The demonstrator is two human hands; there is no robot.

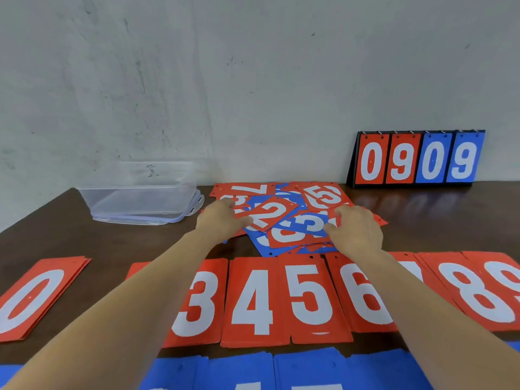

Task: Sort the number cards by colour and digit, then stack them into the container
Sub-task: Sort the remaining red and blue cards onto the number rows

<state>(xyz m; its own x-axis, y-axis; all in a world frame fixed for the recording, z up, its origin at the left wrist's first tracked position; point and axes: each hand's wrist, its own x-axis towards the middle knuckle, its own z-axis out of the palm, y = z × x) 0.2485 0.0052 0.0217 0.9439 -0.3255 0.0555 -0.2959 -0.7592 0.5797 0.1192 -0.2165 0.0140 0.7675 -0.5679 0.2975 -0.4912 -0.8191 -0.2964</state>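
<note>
Left hand [221, 218]: pinches red 2 card [274, 213], bound for the sorted red row [253, 337].
Right hand [357, 229]: thumb on blue 3 card [308, 223], grip unclear, steadying loose pile [320, 197].

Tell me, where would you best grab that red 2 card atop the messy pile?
By its near-left edge, coming from the left, where the left hand is. The red 2 card lies flat and skewed on top of the pile, no card covering it, so pinching that edge should lift it cleanly.
</note>
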